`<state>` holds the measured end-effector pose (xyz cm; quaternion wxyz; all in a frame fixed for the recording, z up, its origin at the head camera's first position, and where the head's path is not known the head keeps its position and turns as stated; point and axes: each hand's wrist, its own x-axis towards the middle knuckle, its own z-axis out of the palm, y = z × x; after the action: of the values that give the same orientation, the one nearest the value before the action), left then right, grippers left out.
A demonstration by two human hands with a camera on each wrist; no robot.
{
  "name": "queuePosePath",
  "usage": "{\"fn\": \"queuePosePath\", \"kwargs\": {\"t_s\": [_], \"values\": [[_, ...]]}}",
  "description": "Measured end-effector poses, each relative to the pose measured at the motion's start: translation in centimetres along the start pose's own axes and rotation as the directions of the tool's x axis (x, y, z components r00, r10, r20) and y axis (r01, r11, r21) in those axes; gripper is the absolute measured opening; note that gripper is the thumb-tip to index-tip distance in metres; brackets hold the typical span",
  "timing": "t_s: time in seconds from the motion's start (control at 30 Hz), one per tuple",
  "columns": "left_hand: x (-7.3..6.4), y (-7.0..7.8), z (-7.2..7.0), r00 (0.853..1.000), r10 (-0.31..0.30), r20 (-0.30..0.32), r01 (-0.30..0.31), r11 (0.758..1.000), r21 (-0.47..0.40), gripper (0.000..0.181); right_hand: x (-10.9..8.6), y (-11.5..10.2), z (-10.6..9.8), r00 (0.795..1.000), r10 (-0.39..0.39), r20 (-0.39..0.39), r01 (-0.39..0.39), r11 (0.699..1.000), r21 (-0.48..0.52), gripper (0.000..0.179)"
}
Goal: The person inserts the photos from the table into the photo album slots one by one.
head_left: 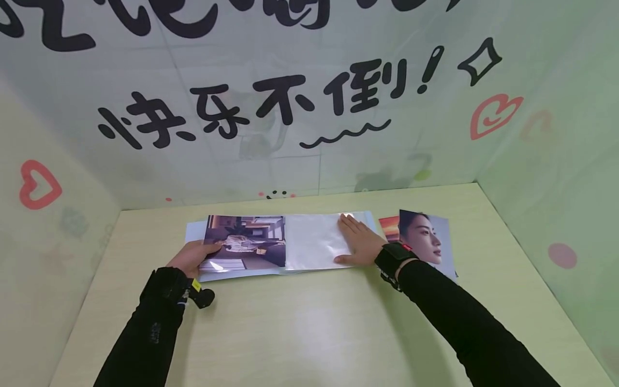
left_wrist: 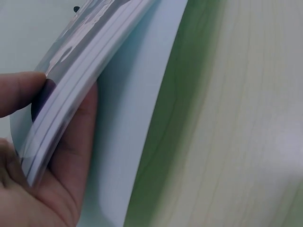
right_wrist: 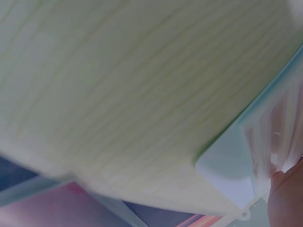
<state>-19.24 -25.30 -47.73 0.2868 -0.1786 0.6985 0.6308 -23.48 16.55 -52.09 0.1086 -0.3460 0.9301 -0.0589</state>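
A photo album with a light blue cover (head_left: 195,231) lies spread on the table. Its left page carries a photo of an indoor scene (head_left: 256,244) under clear plastic, while the right page is a blank whitish sleeve (head_left: 311,242). My left hand (head_left: 190,257) pinches the outer edge of the left page, thumb on top and fingers underneath. In the left wrist view that bent page (left_wrist: 71,104) stands lifted off the pale blue cover (left_wrist: 132,113). My right hand (head_left: 360,244) rests on the right sleeve with its fingers extended; only part of it (right_wrist: 286,198) shows in the right wrist view.
Right of the album, a portrait photo (head_left: 425,234) lies partly over a photo with an orange sky (head_left: 389,228), near my right wrist. A printed backdrop (head_left: 300,166) closes off the back of the wooden table (head_left: 300,333), with side panels left and right.
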Motion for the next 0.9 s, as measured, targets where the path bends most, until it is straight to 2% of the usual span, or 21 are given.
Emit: {"fn": "queuePosePath", "kwargs": {"t_s": [0.33, 0.6, 0.73, 0.8, 0.83, 0.9], "values": [[1.2, 0.4, 3.1, 1.0, 0.017, -0.006, -0.018, 0.999, -0.043, 0.061, -0.2, -0.8, -1.1, 0.998, 0.04, 0.049, -0.041, 0.999, 0.024, 0.102], [2.4, 0.4, 5.8, 0.998, 0.058, -0.022, -0.06, 0.995, -0.078, 0.051, -0.2, -1.1, -1.1, 0.999, 0.035, 0.031, -0.036, 0.999, 0.026, 0.101], [2.4, 0.3, 6.9, 0.995, 0.052, -0.083, -0.054, 0.998, -0.028, 0.051, -0.2, -0.9, -0.8, 1.0, 0.024, 0.01, -0.025, 0.999, 0.024, 0.101], [2.2, 0.3, 7.4, 0.987, 0.08, -0.136, -0.076, 0.997, 0.031, 0.053, -0.1, -0.9, -0.7, 1.0, 0.022, 0.0, -0.022, 0.999, 0.024, 0.101], [2.0, 0.2, 7.8, 0.978, 0.113, -0.174, -0.104, 0.993, 0.057, 0.053, -0.1, -0.9, -0.6, 1.0, 0.023, -0.003, -0.023, 1.0, 0.016, 0.101], [1.5, 0.2, 8.5, 0.949, 0.213, -0.233, -0.194, 0.976, 0.101, 0.055, -0.1, -0.9, -0.5, 1.0, 0.025, -0.009, -0.025, 1.0, 0.012, 0.101]]}}
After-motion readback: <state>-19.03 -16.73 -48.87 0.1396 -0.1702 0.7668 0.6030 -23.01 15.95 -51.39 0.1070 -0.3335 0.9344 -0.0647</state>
